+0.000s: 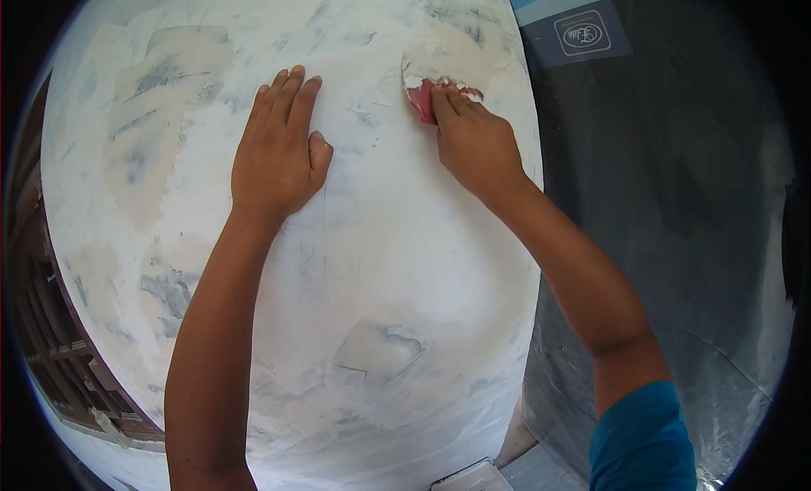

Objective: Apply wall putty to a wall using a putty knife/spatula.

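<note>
A white wall surface (405, 237) with beige, grey-mottled patches of filler fills the middle of the head view. My left hand (283, 153) lies against it left of centre, fingers stretched upward and thumb apart, holding nothing. My right hand (473, 144), at the upper right of the wall, grips a red spreader (422, 102) whose white-smeared edge rests on a beige filler patch (460, 51). My fingers press on the spreader's face and hide part of it.
A dark grey panel (642, 204) stands along the wall's right side, with a blue label at its top. A brown barred window frame (59, 339) runs down the left side. A pale tray (473, 478) shows at the bottom edge.
</note>
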Demonstrator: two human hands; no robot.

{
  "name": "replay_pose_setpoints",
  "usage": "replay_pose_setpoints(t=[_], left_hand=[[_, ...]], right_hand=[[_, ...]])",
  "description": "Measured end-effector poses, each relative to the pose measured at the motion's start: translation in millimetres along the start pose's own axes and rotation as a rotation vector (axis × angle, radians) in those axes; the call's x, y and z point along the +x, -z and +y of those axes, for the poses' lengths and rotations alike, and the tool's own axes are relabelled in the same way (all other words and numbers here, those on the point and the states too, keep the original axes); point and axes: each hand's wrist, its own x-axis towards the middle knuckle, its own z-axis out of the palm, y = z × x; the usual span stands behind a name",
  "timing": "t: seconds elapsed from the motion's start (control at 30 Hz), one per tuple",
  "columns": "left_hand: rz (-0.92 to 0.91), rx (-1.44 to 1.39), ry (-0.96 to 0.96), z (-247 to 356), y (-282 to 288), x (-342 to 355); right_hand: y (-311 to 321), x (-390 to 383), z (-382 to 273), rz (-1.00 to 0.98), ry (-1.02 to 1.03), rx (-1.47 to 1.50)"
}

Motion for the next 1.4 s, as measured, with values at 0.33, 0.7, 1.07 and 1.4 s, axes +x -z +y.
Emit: replay_pose_setpoints(t=[0.33, 0.7, 1.07, 1.4], left_hand=[[-0.007, 0.017, 0.000, -2.2, 1.7, -4.1], [-0.011, 0.014, 0.010, -6.3, 2.6, -7.2], [0.006, -0.034, 0.005, 3.9, 1.4, 2.3], [-0.009, 0.006, 0.011, -0.8, 5.3, -2.0]], right_hand=[[65.2, 69.7, 35.3, -0.146, -0.299, 0.306], [77.1, -57.1, -28.3, -0.335, 0.128, 0.386], [8.8, -16.3, -2.3, -0.119, -0.065, -0.042], [64.0, 45.2, 24.3, -0.051, -0.339, 0.255]])
